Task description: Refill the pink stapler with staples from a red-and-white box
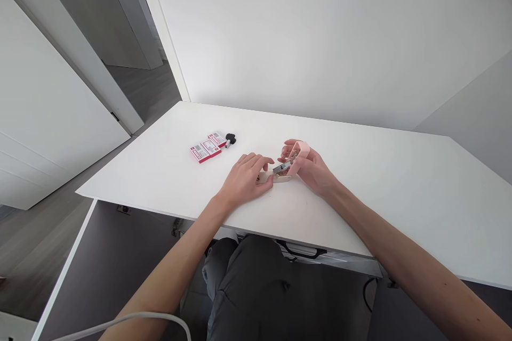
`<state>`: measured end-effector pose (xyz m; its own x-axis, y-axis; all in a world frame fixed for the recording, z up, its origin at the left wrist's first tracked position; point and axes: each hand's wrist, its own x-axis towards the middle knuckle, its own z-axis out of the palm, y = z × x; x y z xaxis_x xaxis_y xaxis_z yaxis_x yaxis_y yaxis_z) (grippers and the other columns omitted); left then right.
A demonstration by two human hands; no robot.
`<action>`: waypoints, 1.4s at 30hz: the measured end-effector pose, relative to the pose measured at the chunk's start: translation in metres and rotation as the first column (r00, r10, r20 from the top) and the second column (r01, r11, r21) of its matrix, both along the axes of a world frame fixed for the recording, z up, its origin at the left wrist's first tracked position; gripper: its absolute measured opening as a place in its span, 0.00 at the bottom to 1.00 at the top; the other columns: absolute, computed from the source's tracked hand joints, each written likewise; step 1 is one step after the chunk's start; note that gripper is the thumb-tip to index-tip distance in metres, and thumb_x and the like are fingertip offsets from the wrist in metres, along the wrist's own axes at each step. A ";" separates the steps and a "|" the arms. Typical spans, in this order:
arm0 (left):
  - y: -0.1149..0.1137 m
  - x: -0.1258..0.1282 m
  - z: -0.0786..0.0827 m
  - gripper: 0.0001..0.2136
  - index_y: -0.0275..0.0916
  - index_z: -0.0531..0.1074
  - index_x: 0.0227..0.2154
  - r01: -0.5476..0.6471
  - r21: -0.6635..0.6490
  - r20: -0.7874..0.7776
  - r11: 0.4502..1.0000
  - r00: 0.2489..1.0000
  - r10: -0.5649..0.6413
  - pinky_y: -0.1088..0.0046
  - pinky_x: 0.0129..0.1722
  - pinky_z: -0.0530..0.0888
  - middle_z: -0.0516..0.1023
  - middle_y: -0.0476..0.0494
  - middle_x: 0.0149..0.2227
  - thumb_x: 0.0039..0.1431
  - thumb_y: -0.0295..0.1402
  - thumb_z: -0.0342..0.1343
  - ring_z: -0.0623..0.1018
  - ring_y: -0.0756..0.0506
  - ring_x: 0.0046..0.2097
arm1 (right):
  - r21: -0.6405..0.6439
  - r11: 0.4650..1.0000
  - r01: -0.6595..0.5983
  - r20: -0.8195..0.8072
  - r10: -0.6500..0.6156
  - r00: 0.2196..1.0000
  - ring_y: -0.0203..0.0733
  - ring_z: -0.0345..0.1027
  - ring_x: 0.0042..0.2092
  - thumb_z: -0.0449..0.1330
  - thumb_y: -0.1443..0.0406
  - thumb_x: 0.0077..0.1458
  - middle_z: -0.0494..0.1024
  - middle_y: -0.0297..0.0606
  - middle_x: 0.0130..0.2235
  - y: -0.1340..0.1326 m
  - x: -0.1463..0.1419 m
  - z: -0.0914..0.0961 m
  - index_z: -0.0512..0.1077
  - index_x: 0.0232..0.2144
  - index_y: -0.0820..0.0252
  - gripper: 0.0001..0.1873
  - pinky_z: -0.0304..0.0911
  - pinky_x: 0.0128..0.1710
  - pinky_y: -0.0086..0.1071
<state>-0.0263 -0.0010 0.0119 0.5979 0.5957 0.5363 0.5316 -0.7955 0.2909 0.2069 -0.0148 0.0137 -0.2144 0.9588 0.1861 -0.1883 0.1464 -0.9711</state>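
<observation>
A pink and cream stapler [283, 177] is opened up on the white table, its metal staple channel [283, 167] showing between the two halves. My left hand [248, 177] grips the cream base from the left, thumb on the near side. My right hand [314, 169] holds the raised pink top [301, 151] from the right, tilted up off the base. Whether staples lie in the channel is too small to tell.
Red and white staple boxes [206, 149] lie to the left on the table [380, 186], beside a small black object with a light tip [230, 139]. A white wall [320, 37] rises behind the table. A pale cable [152, 315] crosses the lower left. Beneath the tabletop is a dark handle [302, 252].
</observation>
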 end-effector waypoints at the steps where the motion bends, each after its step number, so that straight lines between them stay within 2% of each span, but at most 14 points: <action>1: -0.001 0.000 0.001 0.13 0.42 0.70 0.50 -0.001 -0.005 0.007 1.000 1.000 0.001 0.60 0.46 0.72 0.79 0.46 0.39 0.62 0.33 0.58 0.78 0.42 0.42 | 0.016 1.000 0.006 -0.002 -0.006 1.000 0.53 0.72 0.55 0.71 0.42 0.50 0.77 0.39 0.51 0.001 0.000 0.000 0.75 0.53 0.43 0.31 0.69 0.60 0.54; 5: -0.004 0.000 0.004 0.19 0.42 0.67 0.51 -0.014 -0.019 0.030 1.000 0.999 0.015 0.59 0.47 0.72 0.78 0.46 0.40 0.56 0.31 0.59 0.77 0.41 0.42 | 0.020 0.999 0.050 -0.030 -0.050 0.998 0.55 0.70 0.60 0.56 0.29 0.53 0.77 0.38 0.56 0.001 0.001 0.003 0.74 0.55 0.42 0.39 0.66 0.64 0.52; 7: -0.003 0.000 0.003 0.17 0.42 0.67 0.50 -0.045 -0.003 0.055 0.999 0.997 0.045 0.59 0.47 0.72 0.77 0.46 0.40 0.57 0.29 0.57 0.77 0.41 0.41 | -0.017 0.996 0.088 -0.034 -0.089 0.995 0.55 0.71 0.61 0.47 0.28 0.57 0.78 0.39 0.57 0.000 0.003 0.005 0.73 0.56 0.43 0.41 0.66 0.63 0.51; 9: -0.001 0.000 0.002 0.13 0.42 0.67 0.49 -0.093 0.019 0.089 0.995 0.992 0.091 0.60 0.46 0.71 0.77 0.45 0.40 0.61 0.27 0.53 0.76 0.42 0.41 | -0.039 0.990 0.137 -0.019 -0.138 0.990 0.56 0.72 0.61 0.44 0.29 0.59 0.78 0.39 0.56 0.001 0.005 0.006 0.74 0.55 0.44 0.41 0.67 0.62 0.51; 14: 0.003 -0.002 -0.003 0.12 0.42 0.66 0.49 -0.211 0.025 0.170 0.977 0.964 0.204 0.60 0.46 0.72 0.76 0.43 0.40 0.66 0.23 0.46 0.75 0.41 0.43 | -0.058 0.961 0.271 -0.058 -0.274 0.960 0.54 0.76 0.53 0.52 0.31 0.59 0.80 0.38 0.48 0.012 0.014 -0.003 0.76 0.44 0.45 0.32 0.71 0.55 0.50; 17: 0.005 -0.004 -0.004 0.12 0.42 0.66 0.49 -0.305 0.052 0.236 0.951 0.929 0.285 0.55 0.52 0.72 0.74 0.40 0.45 0.66 0.23 0.47 0.74 0.38 0.49 | -0.086 0.932 0.351 -0.132 -0.360 0.924 0.52 0.76 0.50 0.59 0.38 0.60 0.80 0.38 0.42 0.019 0.021 -0.011 0.77 0.38 0.48 0.25 0.71 0.54 0.47; 20: 0.007 -0.013 -0.005 0.14 0.41 0.66 0.51 -0.427 0.064 0.274 0.902 0.877 0.396 0.48 0.57 0.70 0.71 0.35 0.52 0.63 0.25 0.51 0.71 0.34 0.55 | -0.127 0.890 0.438 -0.154 -0.453 0.878 0.49 0.75 0.45 0.65 0.44 0.59 0.79 0.38 0.38 0.022 0.029 -0.019 0.77 0.34 0.51 0.19 0.72 0.51 0.43; 24: 0.014 -0.048 -0.008 0.21 0.41 0.65 0.54 -0.560 0.020 0.238 0.828 0.807 0.540 0.39 0.62 0.65 0.65 0.30 0.60 0.58 0.26 0.58 0.66 0.28 0.62 | -0.178 0.843 0.508 -0.184 -0.535 0.824 0.45 0.74 0.40 0.68 0.49 0.57 0.77 0.37 0.35 0.024 0.036 -0.025 0.75 0.32 0.52 0.15 0.73 0.46 0.41; 28: 0.024 -0.098 -0.005 0.29 0.39 0.61 0.60 -0.639 -0.107 0.169 0.762 0.743 0.647 0.39 0.64 0.64 0.63 0.27 0.65 0.57 0.32 0.61 0.62 0.25 0.67 | -0.170 0.833 0.526 -0.171 -0.551 0.817 0.43 0.74 0.38 0.68 0.49 0.56 0.77 0.36 0.34 0.023 0.036 -0.028 0.75 0.31 0.53 0.15 0.74 0.44 0.39; 30: 0.027 -0.118 -0.001 0.34 0.37 0.58 0.64 -0.648 -0.211 0.083 0.731 0.734 0.674 0.38 0.66 0.62 0.65 0.26 0.66 0.57 0.39 0.63 0.62 0.24 0.69 | -0.163 0.830 0.534 -0.161 -0.556 0.815 0.42 0.74 0.38 0.69 0.49 0.55 0.78 0.35 0.33 0.021 0.033 -0.028 0.74 0.31 0.53 0.16 0.75 0.43 0.38; 34: 0.024 -0.139 0.008 0.39 0.38 0.52 0.69 -0.583 -0.349 -0.037 0.734 0.791 0.611 0.42 0.67 0.62 0.70 0.30 0.65 0.61 0.48 0.60 0.65 0.27 0.68 | -0.170 0.820 0.547 -0.160 -0.570 0.806 0.41 0.75 0.38 0.69 0.51 0.55 0.78 0.35 0.33 0.008 0.028 -0.026 0.75 0.30 0.53 0.15 0.74 0.42 0.36; 39: 0.000 -0.140 0.013 0.40 0.41 0.56 0.67 -0.575 -0.381 0.038 0.724 0.773 0.634 0.49 0.62 0.69 0.75 0.33 0.60 0.58 0.53 0.63 0.70 0.31 0.64 | -0.204 0.805 0.557 -0.147 -0.587 0.796 0.42 0.75 0.40 0.68 0.56 0.55 0.79 0.37 0.36 -0.033 0.029 -0.024 0.77 0.31 0.54 0.10 0.74 0.44 0.36; 42: -0.023 -0.133 0.014 0.40 0.42 0.59 0.65 -0.542 -0.367 0.134 0.756 0.773 0.620 0.51 0.60 0.72 0.76 0.35 0.57 0.55 0.53 0.67 0.73 0.33 0.61 | -0.218 0.801 0.558 -0.101 -0.587 0.803 0.43 0.74 0.42 0.67 0.57 0.57 0.79 0.38 0.38 -0.066 0.032 -0.024 0.78 0.32 0.54 0.08 0.73 0.46 0.37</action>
<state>-0.1596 -0.0245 0.0258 -0.0373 0.9341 0.3550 0.7468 -0.2101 0.6310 0.2392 -0.0806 -0.0102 0.4013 0.9159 -0.0062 -0.2725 0.1130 -0.9555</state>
